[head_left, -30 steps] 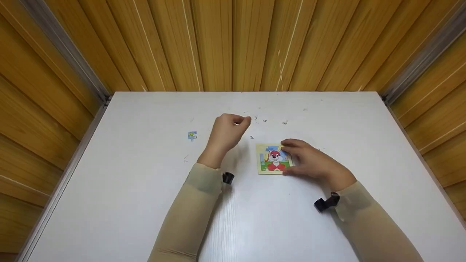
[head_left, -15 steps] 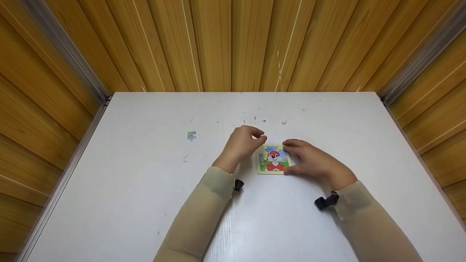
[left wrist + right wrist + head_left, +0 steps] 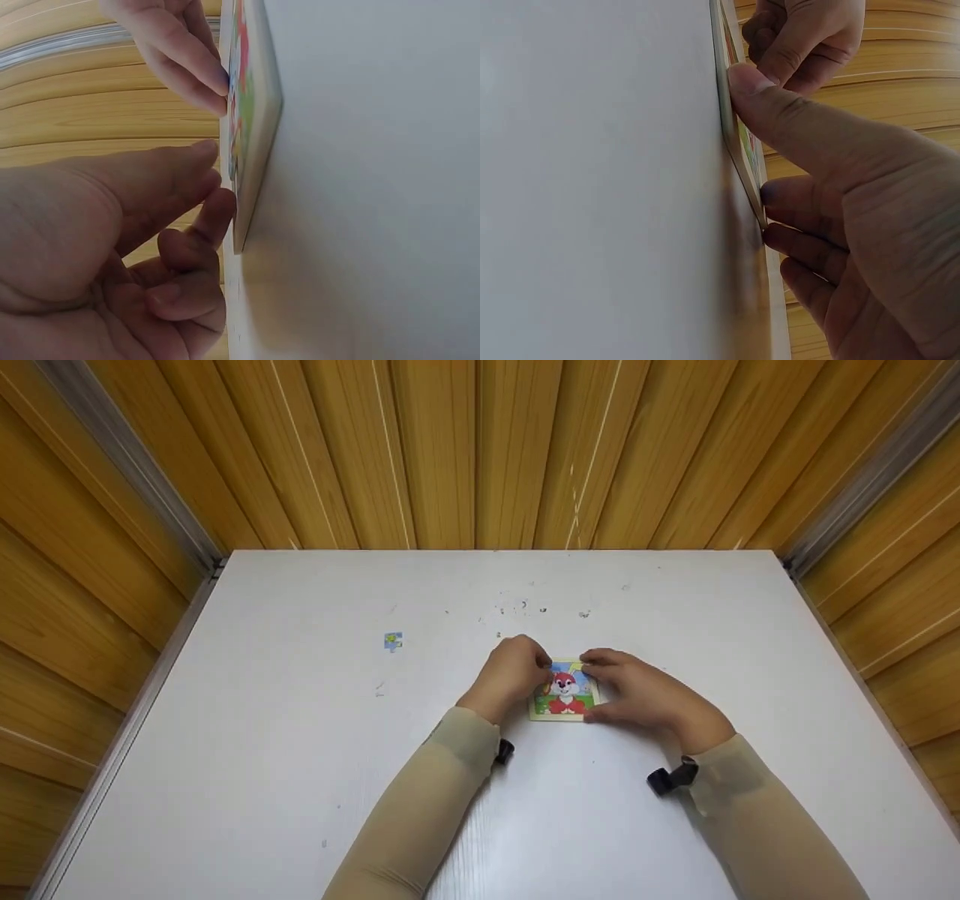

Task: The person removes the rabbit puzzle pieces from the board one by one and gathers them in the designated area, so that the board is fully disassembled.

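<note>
A small square picture puzzle (image 3: 566,703), showing a red and white rabbit in a pale wooden frame, lies flat on the white table. My right hand (image 3: 639,690) grips its right side, thumb at the near edge and fingertips at the far edge. At the puzzle's upper left corner, my left hand (image 3: 514,676) has its bent fingers and thumb close together, touching the board. In the left wrist view the thumb (image 3: 196,154) and fingers meet beside the board's edge. Whether a piece is between them is hidden. A loose blue puzzle piece (image 3: 393,641) lies to the left.
Small dark marks (image 3: 543,610) dot the white table (image 3: 225,750) beyond the puzzle. Wood-patterned panels (image 3: 450,457) close off the back and both sides. A black wrist camera (image 3: 671,777) sits on each sleeve.
My left hand has moved right and toward me, from above the table beyond the puzzle down onto its upper left corner. The right hand has stayed on the frame.
</note>
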Demonstrator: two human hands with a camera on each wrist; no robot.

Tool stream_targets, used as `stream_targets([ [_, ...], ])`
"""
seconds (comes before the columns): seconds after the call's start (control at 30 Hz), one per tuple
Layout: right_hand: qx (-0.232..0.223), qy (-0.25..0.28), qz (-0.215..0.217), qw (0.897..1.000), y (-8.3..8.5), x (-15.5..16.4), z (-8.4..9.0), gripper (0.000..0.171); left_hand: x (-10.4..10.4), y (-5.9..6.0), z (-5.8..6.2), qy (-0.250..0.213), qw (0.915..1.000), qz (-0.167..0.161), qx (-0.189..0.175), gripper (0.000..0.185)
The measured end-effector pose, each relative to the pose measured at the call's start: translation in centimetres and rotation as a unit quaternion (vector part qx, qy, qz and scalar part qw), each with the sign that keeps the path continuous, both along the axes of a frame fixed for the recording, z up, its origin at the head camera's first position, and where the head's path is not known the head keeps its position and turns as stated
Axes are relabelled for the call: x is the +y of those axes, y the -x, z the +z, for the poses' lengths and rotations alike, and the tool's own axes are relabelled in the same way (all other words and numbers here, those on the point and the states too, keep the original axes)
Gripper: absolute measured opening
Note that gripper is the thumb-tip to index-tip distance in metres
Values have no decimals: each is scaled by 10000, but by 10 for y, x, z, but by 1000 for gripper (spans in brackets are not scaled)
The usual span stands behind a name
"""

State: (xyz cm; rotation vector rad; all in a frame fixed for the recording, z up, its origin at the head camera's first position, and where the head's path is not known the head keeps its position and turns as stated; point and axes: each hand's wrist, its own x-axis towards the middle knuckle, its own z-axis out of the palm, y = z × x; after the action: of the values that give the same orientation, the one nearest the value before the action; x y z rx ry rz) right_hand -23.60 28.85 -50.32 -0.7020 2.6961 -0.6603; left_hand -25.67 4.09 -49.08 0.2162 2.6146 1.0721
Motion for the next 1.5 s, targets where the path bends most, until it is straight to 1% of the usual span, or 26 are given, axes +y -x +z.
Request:
stream_targets([
  [0.1, 16, -18, -4, 10000, 1, -1, 1, 83, 4, 0, 0, 29, 10000, 87, -22, 26],
  [0.23, -18, -31, -31, 10000, 1, -2, 2, 83, 8, -1, -1, 43, 9998, 193, 80, 29],
  [0.5, -8, -9, 2, 10000, 1, -3, 3, 83, 15, -3, -2, 137, 9996, 240, 115, 31],
  [0.73, -28, -8, 8, 10000, 1, -2, 3, 83, 16, -2, -2, 26, 9996, 259, 48, 37],
  [0.9, -31, 24, 6, 10000, 1, -2, 3, 84, 16, 1, -4, 12, 9996, 297, 17, 35],
  [1.07, 23, 65, 23, 10000, 1, -3, 4, 84, 16, 3, -6, 98, 9996, 228, 117, 32],
  [1.3, 33, 16, 11, 10000, 1, -3, 3, 83, 14, 1, -6, -93, 9997, 97, 208, 23],
  [1.4, 34, 26, 25, 10000, 0, -3, 2, 83, 12, 1, -6, -176, 9997, 89, 162, 20],
  [1.5, -82, -4, -40, 10000, 0, -2, 0, 84, 11, 0, -5, -199, 9997, 110, 64, 22],
])
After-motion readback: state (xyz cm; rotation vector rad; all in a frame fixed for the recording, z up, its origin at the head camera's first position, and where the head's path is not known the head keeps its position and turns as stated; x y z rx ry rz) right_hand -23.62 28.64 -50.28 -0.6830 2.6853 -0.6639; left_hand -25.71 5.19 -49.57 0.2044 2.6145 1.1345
